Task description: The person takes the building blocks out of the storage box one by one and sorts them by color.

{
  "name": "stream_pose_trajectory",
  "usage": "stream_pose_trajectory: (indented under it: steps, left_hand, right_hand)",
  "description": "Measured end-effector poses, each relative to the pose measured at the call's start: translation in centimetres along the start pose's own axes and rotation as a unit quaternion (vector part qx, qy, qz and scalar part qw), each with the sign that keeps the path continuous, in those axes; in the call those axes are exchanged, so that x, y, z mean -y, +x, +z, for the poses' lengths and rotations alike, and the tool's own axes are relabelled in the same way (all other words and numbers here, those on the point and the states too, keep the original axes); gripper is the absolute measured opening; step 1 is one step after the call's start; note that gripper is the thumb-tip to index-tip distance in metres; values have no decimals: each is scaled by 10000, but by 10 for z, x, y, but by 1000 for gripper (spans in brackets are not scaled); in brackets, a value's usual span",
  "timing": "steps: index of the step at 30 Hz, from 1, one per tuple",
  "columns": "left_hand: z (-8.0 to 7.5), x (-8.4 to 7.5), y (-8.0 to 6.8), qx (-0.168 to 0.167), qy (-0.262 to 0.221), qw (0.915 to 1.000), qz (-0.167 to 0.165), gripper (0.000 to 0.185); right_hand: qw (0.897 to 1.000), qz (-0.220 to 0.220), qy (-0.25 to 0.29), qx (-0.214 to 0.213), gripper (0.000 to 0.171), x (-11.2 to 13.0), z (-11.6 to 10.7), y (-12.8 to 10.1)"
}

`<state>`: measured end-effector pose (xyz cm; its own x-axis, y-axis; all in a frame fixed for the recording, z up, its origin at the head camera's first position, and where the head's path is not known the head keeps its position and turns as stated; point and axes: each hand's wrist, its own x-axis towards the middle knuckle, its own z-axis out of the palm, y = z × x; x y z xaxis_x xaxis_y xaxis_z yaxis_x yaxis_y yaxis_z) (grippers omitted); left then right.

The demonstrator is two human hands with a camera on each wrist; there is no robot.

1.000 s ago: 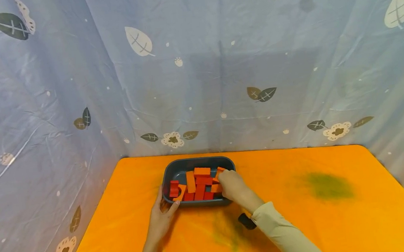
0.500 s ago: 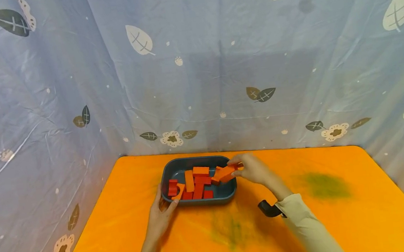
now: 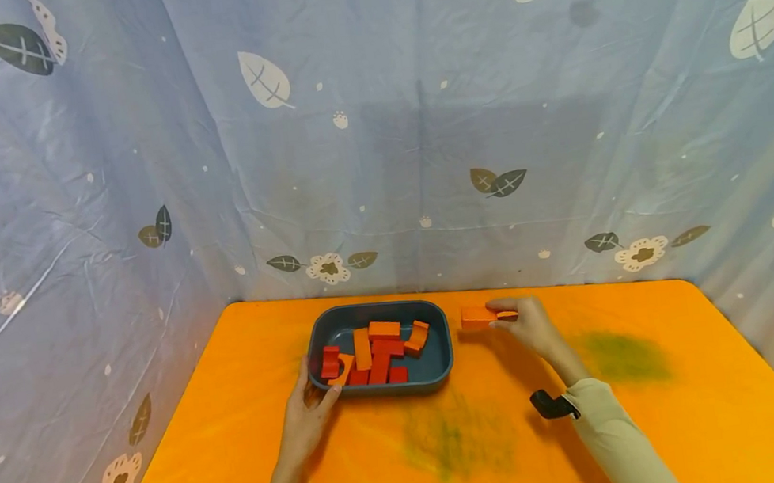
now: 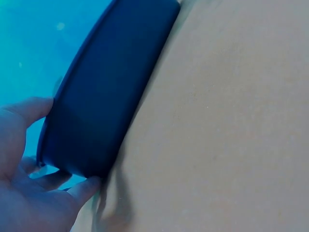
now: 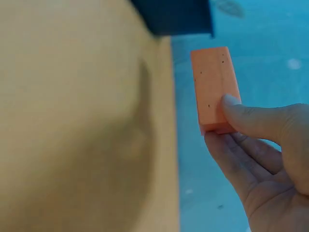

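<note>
A dark blue-grey tray [image 3: 441, 363] sits near the back of the orange table [image 3: 666, 425] and holds several red and orange wooden blocks [image 3: 375, 348]. My left hand [image 3: 309, 416] grips the tray's front left corner, thumb on the rim; the left wrist view shows the tray wall [image 4: 111, 92] against my fingers [image 4: 82, 188]. My right hand [image 3: 529, 325] is just right of the tray and pinches an orange rectangular block [image 3: 477, 316] above the table. In the right wrist view the block [image 5: 214, 82] sticks out beyond my thumb [image 5: 251, 118].
A blue cloth with leaf and flower prints [image 3: 417, 126] hangs close behind and to the left of the table. A green smudge [image 3: 625, 355] marks the table's right part, another [image 3: 455, 437] lies in front of the tray.
My right hand has lifted an orange block out of the tray and carried it to the right, past the rim. My left hand has stayed at the tray's corner.
</note>
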<state>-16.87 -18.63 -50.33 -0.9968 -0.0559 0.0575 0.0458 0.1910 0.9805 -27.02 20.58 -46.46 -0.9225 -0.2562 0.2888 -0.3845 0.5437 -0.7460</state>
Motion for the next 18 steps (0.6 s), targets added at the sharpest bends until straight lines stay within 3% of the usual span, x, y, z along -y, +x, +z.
stream_pose_trajectory:
  steps: [8, 18]
  left_hand:
    - [0, 2, 0, 20, -19, 10000, 67, 84]
    - [-2, 4, 0, 12, 88, 9999, 86, 85]
  right_hand:
    - [9989, 130, -396, 207, 31, -28, 10, -1]
    - [9946, -246, -964, 307, 29, -30, 13, 0]
